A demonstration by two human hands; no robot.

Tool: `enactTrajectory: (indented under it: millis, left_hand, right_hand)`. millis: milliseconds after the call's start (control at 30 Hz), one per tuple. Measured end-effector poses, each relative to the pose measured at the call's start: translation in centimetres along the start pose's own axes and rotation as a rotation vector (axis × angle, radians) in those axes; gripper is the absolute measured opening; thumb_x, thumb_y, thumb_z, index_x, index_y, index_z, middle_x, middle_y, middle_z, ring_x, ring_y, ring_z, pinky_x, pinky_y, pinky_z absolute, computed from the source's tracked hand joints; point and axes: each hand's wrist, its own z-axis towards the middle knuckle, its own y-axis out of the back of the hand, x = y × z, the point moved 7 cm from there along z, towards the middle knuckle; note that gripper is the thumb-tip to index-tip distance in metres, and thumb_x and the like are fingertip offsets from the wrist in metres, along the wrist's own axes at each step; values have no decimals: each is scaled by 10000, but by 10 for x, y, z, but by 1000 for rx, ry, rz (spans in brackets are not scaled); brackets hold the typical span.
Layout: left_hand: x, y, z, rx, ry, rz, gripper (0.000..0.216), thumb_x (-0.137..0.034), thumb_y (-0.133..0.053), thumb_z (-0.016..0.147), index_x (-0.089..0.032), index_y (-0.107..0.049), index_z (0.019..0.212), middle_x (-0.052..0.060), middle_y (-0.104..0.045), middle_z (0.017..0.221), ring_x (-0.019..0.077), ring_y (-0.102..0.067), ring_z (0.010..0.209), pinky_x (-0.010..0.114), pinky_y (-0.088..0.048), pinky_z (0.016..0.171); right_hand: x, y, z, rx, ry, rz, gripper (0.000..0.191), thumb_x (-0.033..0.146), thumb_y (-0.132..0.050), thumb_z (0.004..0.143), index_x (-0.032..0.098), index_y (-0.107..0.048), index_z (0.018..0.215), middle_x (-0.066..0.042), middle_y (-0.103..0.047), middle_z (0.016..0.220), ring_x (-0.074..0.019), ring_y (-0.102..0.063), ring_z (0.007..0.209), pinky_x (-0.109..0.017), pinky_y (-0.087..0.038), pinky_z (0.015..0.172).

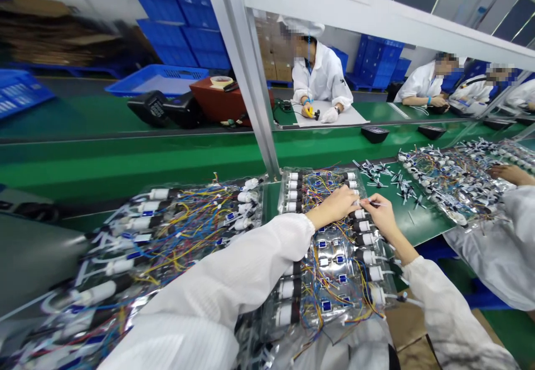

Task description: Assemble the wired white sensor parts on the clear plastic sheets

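My left hand (334,205) rests its fingertips among the coloured wires at the far end of a wired assembly batch (334,269), which lies on silvery plastic sheeting. My right hand (383,217) is just beside it, pinching a thin white piece (375,204) between its fingers. Rows of white cylinders with black bands (365,256) line the batch's edge, next to small blue square modules (340,258). Another wired batch (175,236) lies to the left. My sleeves hide the batch's near part.
Loose black-and-white connectors (376,172) lie on the green conveyor belt (401,214). A co-worker's hand (510,174) rests on a third batch at right. An aluminium post (246,69) rises beyond the batches, and other workers sit across the line among blue crates (376,63).
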Motion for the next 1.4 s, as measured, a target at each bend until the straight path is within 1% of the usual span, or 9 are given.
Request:
enactTrajectory:
  millis: [167,233,367,467,633,900,1133,1267,1400]
  left_hand:
    - [-4,10,-2,-2,-17,20,379,-422,-424,1080,-168,-706,1083,115,-681,1112,243,-599,1092,368,-462,1011]
    - [1,13,2,25,-4,33,392,-317,-350,1096,-158,-705,1052,114,-686,1064,233,-618,1042,359,-480,983]
    - [12,17,12,54,-7,61,297,-123,-433,997,-151,-672,1171,124,-690,1130,239,-622,1015,370,-497,939]
    - [12,15,12,60,-68,150,359,-155,-495,973,-185,-633,1303,129,-634,1308,272,-574,1150,417,-470,1004]
    - [15,14,7,13,-21,205,375,-308,-409,1052,-251,-625,1352,108,-626,1228,273,-557,1105,426,-482,950]
    - [24,17,12,-26,17,91,269,-313,-489,1025,-201,-617,1233,105,-668,1157,270,-553,1097,410,-483,972]
    - [31,8,13,-34,-39,75,265,-332,-481,1058,-227,-635,1246,95,-670,1161,254,-566,1094,393,-469,986]
    - [32,8,12,-70,-38,57,261,-351,-505,1051,-212,-644,1224,98,-679,1148,259,-567,1108,398,-461,1006]
    - [33,11,13,-75,-31,18,238,-360,-548,1036,-207,-637,1195,86,-696,1121,248,-584,1083,387,-464,1008]
  right_hand:
    - [-3,18,-1,76,26,-20,454,507,-816,758,248,-686,1106,-64,-764,1105,-202,-700,868,-347,-571,819]
    - [-10,38,6,62,34,-73,492,581,-690,845,248,-653,1206,-87,-740,1196,-193,-697,844,-342,-578,776]
    - [-30,87,33,-21,36,-267,587,613,-291,1006,183,-664,1149,-137,-737,1077,-202,-675,740,-351,-565,668]
    - [-40,109,59,-44,59,-499,459,506,-416,985,159,-700,1084,-133,-717,1004,-202,-640,702,-379,-559,730]
    - [-49,99,89,131,142,-866,234,228,-571,897,162,-748,1035,-143,-678,1128,-232,-656,944,-362,-490,977]
    - [-49,80,103,379,162,-1199,195,137,-542,913,163,-718,993,-145,-676,1102,-233,-666,973,-299,-469,889]
    - [-26,83,103,360,140,-1134,116,122,-643,773,193,-690,852,-100,-730,963,-221,-679,902,-280,-470,815]
    - [-5,94,93,238,118,-934,142,179,-661,701,206,-687,838,-49,-727,782,-213,-673,747,-305,-504,752]
    - [22,99,84,101,76,-636,126,305,-629,762,211,-663,838,-34,-702,655,-212,-673,635,-338,-555,672]
